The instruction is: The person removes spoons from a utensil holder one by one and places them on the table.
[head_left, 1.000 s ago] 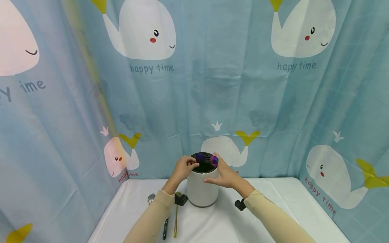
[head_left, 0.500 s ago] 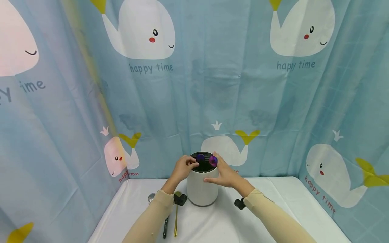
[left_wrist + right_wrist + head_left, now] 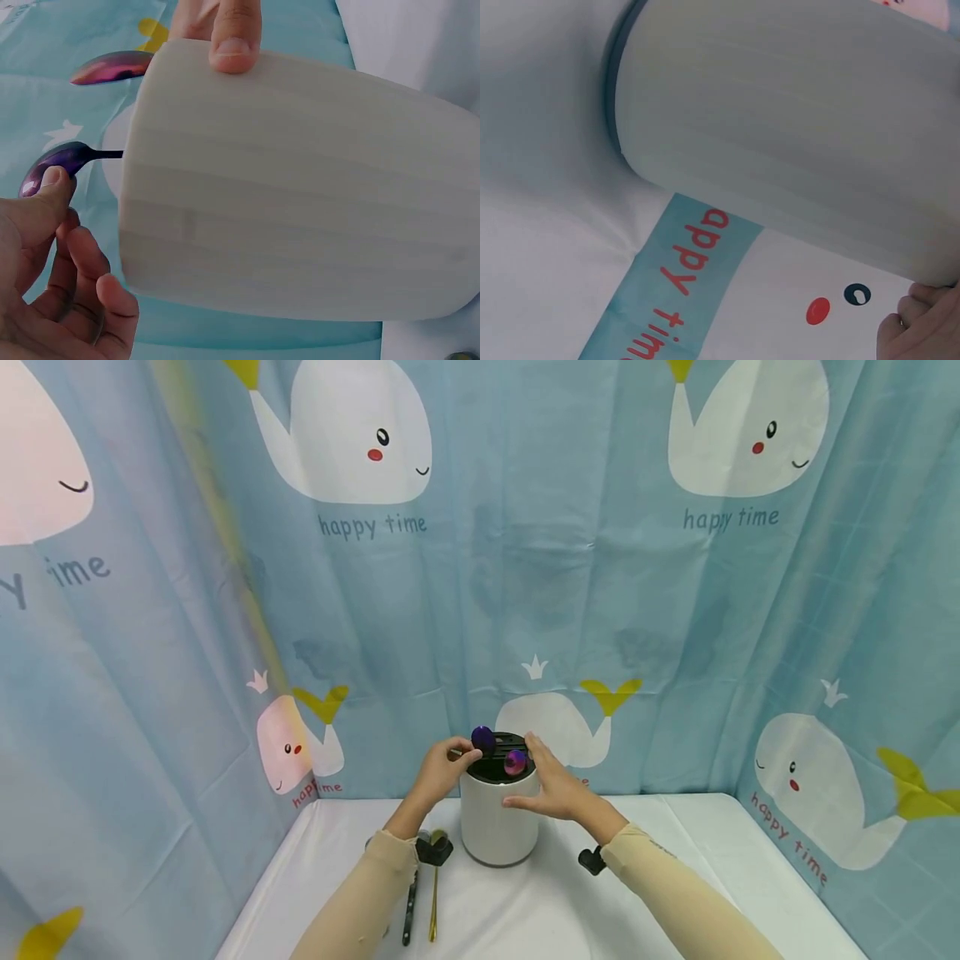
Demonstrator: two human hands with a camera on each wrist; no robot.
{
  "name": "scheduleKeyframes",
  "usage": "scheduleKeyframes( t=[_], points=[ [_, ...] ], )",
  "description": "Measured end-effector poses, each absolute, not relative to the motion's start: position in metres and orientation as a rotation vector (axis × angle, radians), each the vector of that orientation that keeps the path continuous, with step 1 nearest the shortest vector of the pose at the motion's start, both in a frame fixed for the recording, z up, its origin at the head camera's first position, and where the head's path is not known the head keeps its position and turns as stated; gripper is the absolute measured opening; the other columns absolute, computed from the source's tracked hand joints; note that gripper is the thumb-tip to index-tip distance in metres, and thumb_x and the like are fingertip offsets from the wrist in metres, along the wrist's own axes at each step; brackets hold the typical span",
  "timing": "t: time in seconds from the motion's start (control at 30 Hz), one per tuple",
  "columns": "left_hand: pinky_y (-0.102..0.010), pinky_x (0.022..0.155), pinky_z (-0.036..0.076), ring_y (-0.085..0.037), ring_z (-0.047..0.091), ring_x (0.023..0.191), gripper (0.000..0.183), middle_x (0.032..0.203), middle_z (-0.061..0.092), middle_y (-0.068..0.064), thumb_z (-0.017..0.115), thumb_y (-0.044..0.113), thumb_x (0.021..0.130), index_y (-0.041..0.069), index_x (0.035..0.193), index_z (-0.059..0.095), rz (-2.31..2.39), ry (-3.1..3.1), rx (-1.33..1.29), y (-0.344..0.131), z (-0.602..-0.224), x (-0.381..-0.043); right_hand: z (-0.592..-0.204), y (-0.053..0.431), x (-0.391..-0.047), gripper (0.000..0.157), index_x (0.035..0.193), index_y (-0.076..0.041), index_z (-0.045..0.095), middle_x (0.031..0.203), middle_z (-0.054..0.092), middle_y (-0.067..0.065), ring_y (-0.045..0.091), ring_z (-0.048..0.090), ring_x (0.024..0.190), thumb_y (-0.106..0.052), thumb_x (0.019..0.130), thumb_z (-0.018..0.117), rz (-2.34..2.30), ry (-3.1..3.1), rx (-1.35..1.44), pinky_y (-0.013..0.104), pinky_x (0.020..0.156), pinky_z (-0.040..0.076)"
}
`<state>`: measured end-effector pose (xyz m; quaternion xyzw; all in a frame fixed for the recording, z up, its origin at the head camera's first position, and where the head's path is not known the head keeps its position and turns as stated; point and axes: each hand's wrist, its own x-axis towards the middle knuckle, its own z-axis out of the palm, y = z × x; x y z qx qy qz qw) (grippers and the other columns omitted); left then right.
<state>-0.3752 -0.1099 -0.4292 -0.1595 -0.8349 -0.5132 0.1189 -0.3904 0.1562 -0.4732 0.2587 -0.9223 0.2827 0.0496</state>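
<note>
A white cylindrical utensil holder (image 3: 499,822) with a black slotted top stands upright on the table. My left hand (image 3: 441,770) is at its upper left and pinches the bowl of a dark purple spoon (image 3: 56,163) between thumb and fingers. That spoon's thin handle runs into the holder's top. A second spoon (image 3: 515,763), pink and purple, stands bowl-up in the holder, untouched. My right hand (image 3: 558,787) grips the holder's upper right side, thumb across the front and fingers round towards the back.
Left of the holder, partly under my left forearm, lie a black-handled utensil (image 3: 409,912) and a gold-handled one (image 3: 433,906). A white cloth covers the table (image 3: 540,914). Blue whale-print curtains (image 3: 540,577) close in the back and sides.
My left hand has moved up and left, with the dark purple spoon in its pinch. The pink and purple spoon has shifted slightly left and down. The right hand stays on the holder.
</note>
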Motion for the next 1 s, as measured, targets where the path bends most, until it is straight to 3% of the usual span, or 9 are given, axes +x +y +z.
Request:
scheduleKeyframes(
  t=[0.27, 0.5, 0.77, 1.0],
  points=[
    [-0.035, 0.078, 0.054, -0.029, 0.069, 0.096, 0.022, 0.112, 0.072, -0.008, 0.075, 0.031, 0.104, 0.01, 0.11, 0.076, -1.593, -2.358, -0.403, -0.119, -0.418, -0.369, -0.472, 0.157, -0.393, 0.138, 0.173, -0.009, 0.001, 0.181, 0.001, 0.009, 0.033, 0.011, 0.165, -0.08, 0.082, 0.076, 0.849, -2.798, 0.793, 0.062, 0.125, 0.026],
    [-0.03, 0.071, 0.048, -0.015, 0.061, 0.085, 0.025, 0.102, 0.07, -0.012, 0.076, 0.031, 0.103, 0.006, 0.107, 0.075, -1.669, -2.242, -0.352, -0.13, -0.413, -0.367, -0.472, 0.157, -0.392, 0.137, 0.173, -0.008, 0.002, 0.181, 0.001, 0.01, 0.033, 0.01, 0.166, -0.078, 0.083, 0.077, 0.85, -2.794, 0.791, 0.06, 0.127, 0.024],
    [-0.031, 0.071, 0.046, -0.025, 0.059, 0.084, 0.029, 0.088, 0.063, -0.005, 0.074, 0.032, 0.105, 0.003, 0.108, 0.073, -1.719, -2.155, -0.307, -0.143, -0.406, -0.361, -0.473, 0.157, -0.39, 0.138, 0.173, -0.011, 0.0, 0.181, 0.0, 0.007, 0.032, 0.009, 0.166, -0.081, 0.081, 0.076, 0.843, -2.806, 0.772, 0.06, 0.127, 0.023],
    [-0.029, 0.069, 0.043, -0.021, 0.057, 0.077, 0.027, 0.082, 0.061, -0.003, 0.074, 0.027, 0.105, 0.0, 0.107, 0.071, -1.734, -2.085, -0.28, -0.155, -0.397, -0.355, -0.473, 0.155, -0.39, 0.138, 0.173, -0.01, 0.001, 0.181, 0.001, 0.008, 0.032, 0.009, 0.166, -0.079, 0.082, 0.077, 0.846, -2.803, 0.78, 0.06, 0.127, 0.023]
  ],
)
